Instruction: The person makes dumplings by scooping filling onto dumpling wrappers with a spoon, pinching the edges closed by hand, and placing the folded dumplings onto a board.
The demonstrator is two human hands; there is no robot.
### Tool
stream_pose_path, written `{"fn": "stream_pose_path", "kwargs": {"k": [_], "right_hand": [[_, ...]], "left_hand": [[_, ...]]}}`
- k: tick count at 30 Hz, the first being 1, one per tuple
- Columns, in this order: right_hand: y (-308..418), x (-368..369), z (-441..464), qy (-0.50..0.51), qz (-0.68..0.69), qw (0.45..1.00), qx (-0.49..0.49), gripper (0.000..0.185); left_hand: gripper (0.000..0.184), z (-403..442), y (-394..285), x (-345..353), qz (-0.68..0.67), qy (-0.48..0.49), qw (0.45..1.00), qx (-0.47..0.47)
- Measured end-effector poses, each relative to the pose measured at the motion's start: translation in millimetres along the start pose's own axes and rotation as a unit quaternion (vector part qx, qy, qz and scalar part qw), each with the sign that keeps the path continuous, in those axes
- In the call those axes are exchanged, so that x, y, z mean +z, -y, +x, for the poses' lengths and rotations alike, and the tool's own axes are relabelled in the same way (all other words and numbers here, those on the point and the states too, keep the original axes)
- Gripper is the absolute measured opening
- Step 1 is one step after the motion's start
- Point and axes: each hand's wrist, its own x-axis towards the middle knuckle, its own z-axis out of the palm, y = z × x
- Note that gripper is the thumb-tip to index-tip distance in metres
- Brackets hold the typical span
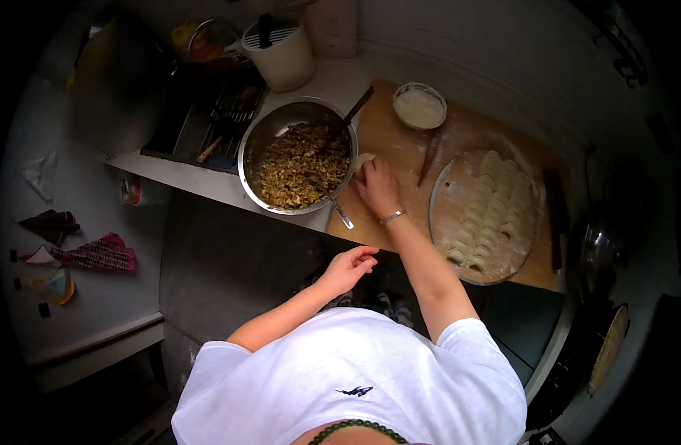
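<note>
My right hand (379, 188) reaches over the wooden board, its fingertips on a pale round dumpling wrapper (364, 160) beside the bowl, partly covered by the fingers. My left hand (348, 270) hangs in front of the board's near edge, fingers loosely bent and slightly apart, with nothing visible in it. Left of my right hand stands a large metal bowl (245, 175) of chopped filling (299, 167). A metal spoon (342, 213) and a dark-handled utensil (359, 105) rest in it. To the right, rows of folded dumplings (490, 211) lie on a floured round glass tray (445, 252).
A small bowl of flour (420, 106) stands at the back of the wooden board (399, 104). A thin rolling pin (428, 159) lies near it. A lidded white container (279, 55) and a dark dish rack (233, 111) are at the back left.
</note>
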Motion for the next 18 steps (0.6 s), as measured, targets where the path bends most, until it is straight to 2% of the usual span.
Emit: {"fn": "stream_pose_path", "kwargs": {"k": [2,6,9,10,11,12,14,15,17,18], "right_hand": [[2.7,12.3,5.4,-0.057,-0.058,0.997,-0.012,0.020],[-1.0,11.0,9.1,-0.038,-0.061,0.997,0.011,0.020],[-18.1,6.1,5.6,-0.053,-0.016,0.998,0.042,0.017],[-27.6,6.3,4.8,-0.037,0.113,0.985,0.124,0.017],[-37.7,6.5,4.2,-0.021,0.239,0.949,0.203,0.019],[-47.9,5.4,4.0,-0.020,0.236,0.950,0.204,0.019],[-64.7,0.7,2.7,0.033,0.257,0.931,0.257,0.027],[-64.9,-5.2,1.1,0.040,0.275,0.926,0.257,0.030],[-70.5,-8.6,-4.7,0.050,0.306,0.910,0.276,0.031],[-72.8,-9.8,-7.5,0.061,0.340,0.892,0.293,0.032]], "left_hand": [[0.030,-1.2,11.0,-10.3,0.000,-0.003,1.000,0.000],[0.031,4.2,18.5,-24.5,0.014,0.022,1.000,-0.006],[0.028,16.5,19.3,-25.3,0.044,-0.010,0.998,0.042],[0.026,22.5,12.0,-25.5,0.097,-0.032,0.992,0.072],[0.025,30.6,6.4,-25.2,0.148,-0.053,0.982,0.102],[0.025,43.1,10.1,-23.4,0.146,-0.052,0.983,0.102],[0.023,75.5,26.0,-16.4,0.105,-0.154,0.958,0.217],[0.023,90.6,28.4,-12.6,0.102,-0.152,0.959,0.216],[0.022,118.3,26.0,-5.4,-0.057,-0.171,0.974,0.137],[0.022,126.8,18.2,-3.2,-0.059,-0.170,0.974,0.136]]}}
